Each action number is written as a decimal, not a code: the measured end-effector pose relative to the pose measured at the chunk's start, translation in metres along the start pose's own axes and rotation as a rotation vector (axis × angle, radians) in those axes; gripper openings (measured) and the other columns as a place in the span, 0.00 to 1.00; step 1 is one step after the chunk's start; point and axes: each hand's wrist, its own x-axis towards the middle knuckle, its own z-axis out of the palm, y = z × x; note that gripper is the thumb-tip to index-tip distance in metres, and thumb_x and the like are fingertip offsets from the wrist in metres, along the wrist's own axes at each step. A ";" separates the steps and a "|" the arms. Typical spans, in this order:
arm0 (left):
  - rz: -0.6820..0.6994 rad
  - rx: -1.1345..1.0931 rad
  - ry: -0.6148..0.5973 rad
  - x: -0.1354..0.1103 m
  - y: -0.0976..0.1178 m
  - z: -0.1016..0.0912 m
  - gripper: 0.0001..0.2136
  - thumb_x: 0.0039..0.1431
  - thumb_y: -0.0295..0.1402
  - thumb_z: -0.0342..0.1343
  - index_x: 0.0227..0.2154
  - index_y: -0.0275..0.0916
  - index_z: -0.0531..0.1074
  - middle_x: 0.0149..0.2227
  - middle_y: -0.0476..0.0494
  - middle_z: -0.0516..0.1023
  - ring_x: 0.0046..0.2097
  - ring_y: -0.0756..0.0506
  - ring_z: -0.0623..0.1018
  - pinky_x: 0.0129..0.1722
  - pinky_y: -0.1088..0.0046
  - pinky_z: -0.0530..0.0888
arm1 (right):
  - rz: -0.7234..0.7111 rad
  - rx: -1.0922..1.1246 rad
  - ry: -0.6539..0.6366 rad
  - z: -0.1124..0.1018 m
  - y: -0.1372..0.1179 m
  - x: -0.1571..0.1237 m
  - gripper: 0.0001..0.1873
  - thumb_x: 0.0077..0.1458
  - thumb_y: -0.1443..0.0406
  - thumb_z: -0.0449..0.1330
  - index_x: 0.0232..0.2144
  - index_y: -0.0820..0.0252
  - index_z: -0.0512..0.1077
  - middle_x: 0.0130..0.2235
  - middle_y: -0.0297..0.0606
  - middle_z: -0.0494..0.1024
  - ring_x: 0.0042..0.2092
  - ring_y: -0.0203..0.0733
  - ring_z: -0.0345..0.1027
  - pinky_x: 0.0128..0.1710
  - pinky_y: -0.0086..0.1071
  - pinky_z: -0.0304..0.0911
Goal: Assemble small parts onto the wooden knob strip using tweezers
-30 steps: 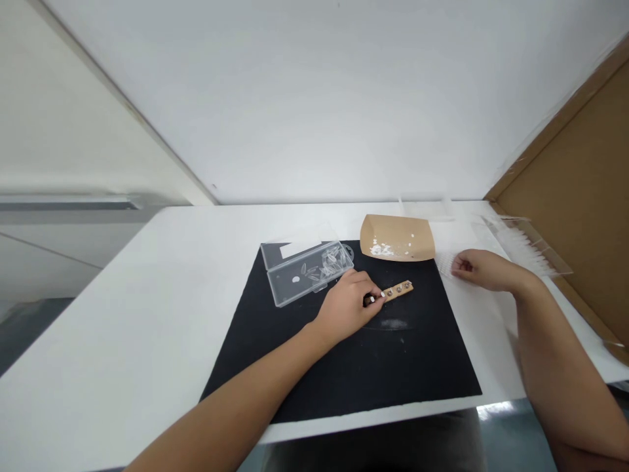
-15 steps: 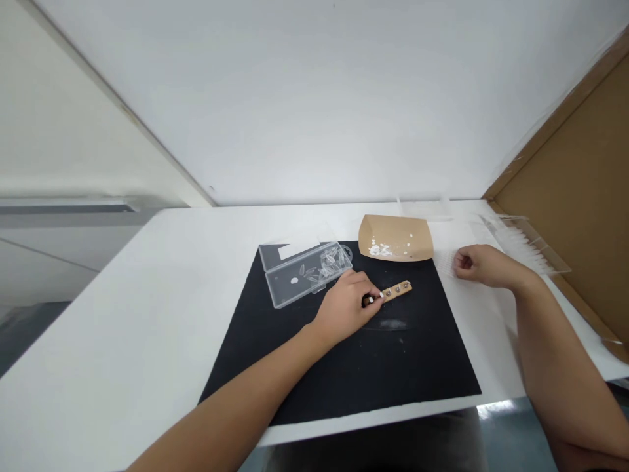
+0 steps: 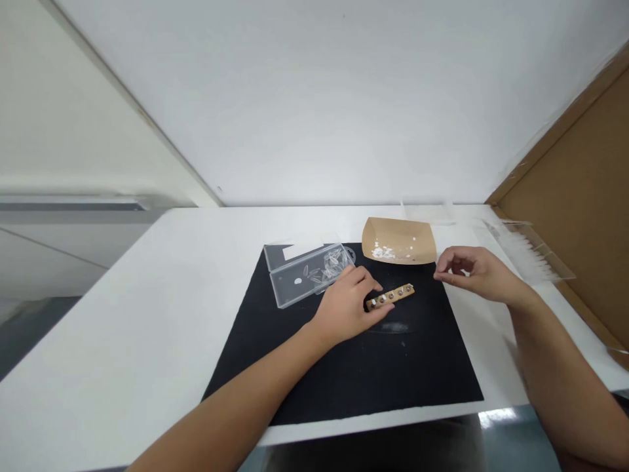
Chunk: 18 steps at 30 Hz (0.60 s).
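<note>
On the black mat (image 3: 344,377) lies a short tan strip (image 3: 394,297) with a row of several small round metal pieces and white bits. My left hand (image 3: 346,305) rests at its left end, thumb and forefinger spread apart on either side of the strip. Over the mat's right edge, my right hand (image 3: 466,270) has its thumb and forefinger tips brought together; anything between them is too small to make out. Left of the strip, partly behind my left hand, a clear plastic case (image 3: 287,292) lies open with clear nail-tip-shaped pieces (image 3: 334,261) inside.
A brown paper tray (image 3: 405,236) holding small white pieces stands at the mat's back edge. Clear plastic pieces (image 3: 528,252) lie at the right, beside a brown board (image 3: 580,190). The white table (image 3: 122,347) meets a pale wall behind.
My right hand has moved left from the table beside the mat to the mat's edge. My left thumb and forefinger have spread, uncovering the strip's left end.
</note>
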 end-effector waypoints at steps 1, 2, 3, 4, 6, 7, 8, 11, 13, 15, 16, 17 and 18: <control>0.011 -0.006 0.037 0.001 0.003 -0.003 0.16 0.61 0.45 0.67 0.41 0.38 0.77 0.39 0.40 0.77 0.42 0.39 0.75 0.44 0.60 0.75 | -0.033 0.059 -0.001 0.007 -0.006 0.000 0.17 0.58 0.50 0.71 0.36 0.56 0.77 0.37 0.37 0.80 0.32 0.36 0.67 0.33 0.32 0.64; 0.032 -0.016 0.078 0.002 0.006 -0.005 0.16 0.61 0.45 0.67 0.42 0.37 0.77 0.39 0.40 0.77 0.42 0.40 0.75 0.44 0.60 0.75 | -0.062 0.115 -0.003 0.015 -0.011 -0.001 0.16 0.58 0.51 0.71 0.36 0.56 0.77 0.36 0.37 0.79 0.33 0.36 0.67 0.33 0.31 0.65; 0.061 -0.030 0.115 0.003 0.009 -0.007 0.15 0.63 0.43 0.66 0.43 0.37 0.76 0.40 0.40 0.77 0.42 0.40 0.75 0.44 0.60 0.75 | -0.086 0.160 -0.010 0.022 -0.015 -0.002 0.15 0.59 0.53 0.71 0.36 0.57 0.77 0.35 0.36 0.78 0.32 0.36 0.67 0.32 0.31 0.64; 0.103 -0.051 0.149 0.004 0.012 -0.009 0.13 0.64 0.41 0.65 0.44 0.38 0.76 0.39 0.40 0.77 0.41 0.41 0.76 0.44 0.60 0.74 | -0.105 0.197 -0.031 0.028 -0.020 -0.002 0.14 0.59 0.54 0.71 0.36 0.57 0.77 0.34 0.36 0.78 0.32 0.35 0.67 0.31 0.30 0.63; 0.205 -0.115 0.184 0.005 0.018 -0.010 0.11 0.65 0.36 0.63 0.46 0.38 0.75 0.38 0.42 0.78 0.41 0.42 0.78 0.44 0.62 0.74 | -0.165 0.254 -0.071 0.040 -0.027 -0.004 0.13 0.61 0.55 0.70 0.35 0.58 0.77 0.33 0.35 0.76 0.31 0.35 0.65 0.29 0.29 0.61; 0.244 -0.151 0.200 0.006 0.020 -0.011 0.10 0.66 0.34 0.63 0.47 0.38 0.75 0.38 0.42 0.79 0.41 0.43 0.78 0.44 0.62 0.74 | -0.195 0.280 -0.098 0.046 -0.031 -0.005 0.11 0.63 0.57 0.69 0.36 0.58 0.77 0.34 0.35 0.76 0.32 0.35 0.66 0.31 0.30 0.62; 0.274 -0.189 0.213 0.006 0.023 -0.010 0.10 0.66 0.32 0.62 0.48 0.39 0.74 0.39 0.42 0.80 0.42 0.43 0.79 0.44 0.63 0.74 | -0.236 0.313 -0.112 0.051 -0.033 -0.005 0.10 0.63 0.58 0.69 0.35 0.58 0.77 0.34 0.35 0.75 0.33 0.35 0.66 0.32 0.30 0.63; 0.301 -0.301 0.259 0.005 0.029 -0.010 0.12 0.66 0.28 0.62 0.51 0.40 0.74 0.40 0.42 0.82 0.44 0.44 0.81 0.44 0.64 0.76 | -0.279 0.402 -0.161 0.063 -0.039 -0.007 0.08 0.64 0.60 0.68 0.36 0.58 0.77 0.35 0.35 0.74 0.36 0.36 0.68 0.36 0.31 0.66; 0.299 -0.358 0.284 0.004 0.032 -0.010 0.13 0.65 0.27 0.63 0.51 0.41 0.75 0.41 0.42 0.83 0.43 0.44 0.82 0.44 0.64 0.77 | -0.276 0.437 -0.192 0.069 -0.040 -0.008 0.07 0.64 0.61 0.68 0.37 0.58 0.78 0.36 0.36 0.74 0.37 0.37 0.69 0.37 0.32 0.67; 0.317 -0.399 0.294 0.004 0.034 -0.011 0.12 0.64 0.26 0.64 0.49 0.41 0.75 0.40 0.42 0.83 0.42 0.45 0.82 0.44 0.65 0.78 | -0.275 0.463 -0.211 0.073 -0.040 -0.009 0.05 0.64 0.62 0.68 0.37 0.57 0.78 0.36 0.36 0.74 0.37 0.37 0.69 0.38 0.32 0.66; 0.330 -0.415 0.295 0.005 0.035 -0.012 0.11 0.64 0.26 0.64 0.48 0.40 0.76 0.40 0.42 0.83 0.41 0.45 0.82 0.44 0.65 0.78 | -0.276 0.473 -0.214 0.075 -0.040 -0.009 0.05 0.64 0.62 0.68 0.37 0.57 0.78 0.37 0.36 0.74 0.38 0.37 0.69 0.38 0.32 0.66; 0.341 -0.429 0.294 0.005 0.036 -0.012 0.11 0.63 0.25 0.65 0.47 0.40 0.76 0.39 0.42 0.83 0.41 0.46 0.81 0.43 0.65 0.78 | -0.275 0.482 -0.214 0.076 -0.039 -0.009 0.05 0.64 0.63 0.68 0.37 0.57 0.78 0.37 0.36 0.74 0.38 0.37 0.69 0.38 0.32 0.66; 0.347 -0.441 0.292 0.006 0.036 -0.013 0.11 0.63 0.24 0.65 0.47 0.39 0.76 0.39 0.42 0.83 0.40 0.46 0.81 0.43 0.66 0.79 | -0.275 0.490 -0.211 0.076 -0.038 -0.009 0.04 0.64 0.63 0.68 0.37 0.57 0.78 0.37 0.36 0.74 0.38 0.36 0.69 0.38 0.32 0.66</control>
